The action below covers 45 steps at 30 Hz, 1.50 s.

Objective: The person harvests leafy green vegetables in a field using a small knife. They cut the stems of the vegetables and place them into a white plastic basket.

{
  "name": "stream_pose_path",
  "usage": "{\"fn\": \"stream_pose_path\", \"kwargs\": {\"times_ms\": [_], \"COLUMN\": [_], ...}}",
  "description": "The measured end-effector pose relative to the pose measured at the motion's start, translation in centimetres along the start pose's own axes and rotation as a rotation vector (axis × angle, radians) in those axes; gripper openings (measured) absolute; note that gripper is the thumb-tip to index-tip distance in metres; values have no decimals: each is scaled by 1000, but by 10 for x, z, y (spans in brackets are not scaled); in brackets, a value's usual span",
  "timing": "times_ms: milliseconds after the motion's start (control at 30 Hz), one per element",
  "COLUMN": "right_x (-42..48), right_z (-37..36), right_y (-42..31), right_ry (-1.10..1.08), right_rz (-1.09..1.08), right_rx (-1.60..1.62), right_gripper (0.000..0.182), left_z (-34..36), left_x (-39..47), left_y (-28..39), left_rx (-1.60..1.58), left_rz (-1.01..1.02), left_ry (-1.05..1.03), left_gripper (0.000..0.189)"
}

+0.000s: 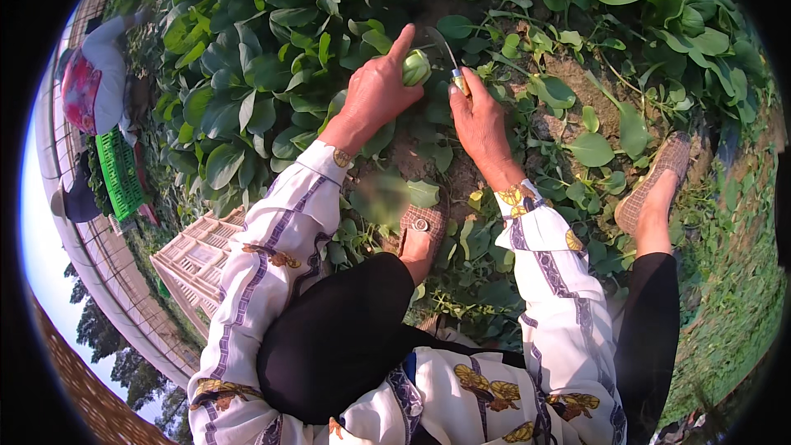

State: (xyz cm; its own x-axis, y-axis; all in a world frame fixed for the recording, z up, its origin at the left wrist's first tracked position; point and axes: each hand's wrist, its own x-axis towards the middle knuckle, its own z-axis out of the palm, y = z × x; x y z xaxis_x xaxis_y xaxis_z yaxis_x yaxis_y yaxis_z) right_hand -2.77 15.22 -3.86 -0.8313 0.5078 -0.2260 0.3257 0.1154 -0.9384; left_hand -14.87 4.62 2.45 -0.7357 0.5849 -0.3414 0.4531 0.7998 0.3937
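Observation:
My left hand (382,88) is closed around a head of bok choy-like greens (417,68), its pale green base turned towards my right side. The index finger points out past it, and the leaves of this plant are mostly hidden by the hand. In my right hand (481,114) is a small harvesting knife (444,46) with a thin, slightly curved blade and a short handle with a blue band. The blade points up and away from me, a little apart from the pale base. Below both hands lies soil with low leaves.
Dense leafy greens (247,86) grow ahead and to the left. Bare soil (565,99) with loose leaves lies to the right. My shoes (426,219) stand among weeds. A beige plastic crate (204,247), a green crate (117,173) and other people (102,77) are at left.

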Motion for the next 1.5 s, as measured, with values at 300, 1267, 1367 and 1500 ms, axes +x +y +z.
{"fn": "stream_pose_path", "kwargs": {"times_ms": [300,1267,1367,1500], "right_x": [5,-7,-13,-12], "right_z": [29,-35,-16,-16], "right_y": [3,-26,-28,-30], "right_ry": [-147,-613,-554,-349], "right_rz": [67,492,444,276], "right_rx": [-170,626,411,177], "right_gripper": [38,27,28,33], "left_z": [3,8,24,20], "left_x": [-4,-58,-65,-62], "left_y": [-42,-17,-19,-26], "left_rx": [87,-1137,-1212,-1007], "left_rz": [-156,-348,-290,-277], "left_ry": [65,-420,-486,-492], "left_gripper": [48,45,44,55]}}
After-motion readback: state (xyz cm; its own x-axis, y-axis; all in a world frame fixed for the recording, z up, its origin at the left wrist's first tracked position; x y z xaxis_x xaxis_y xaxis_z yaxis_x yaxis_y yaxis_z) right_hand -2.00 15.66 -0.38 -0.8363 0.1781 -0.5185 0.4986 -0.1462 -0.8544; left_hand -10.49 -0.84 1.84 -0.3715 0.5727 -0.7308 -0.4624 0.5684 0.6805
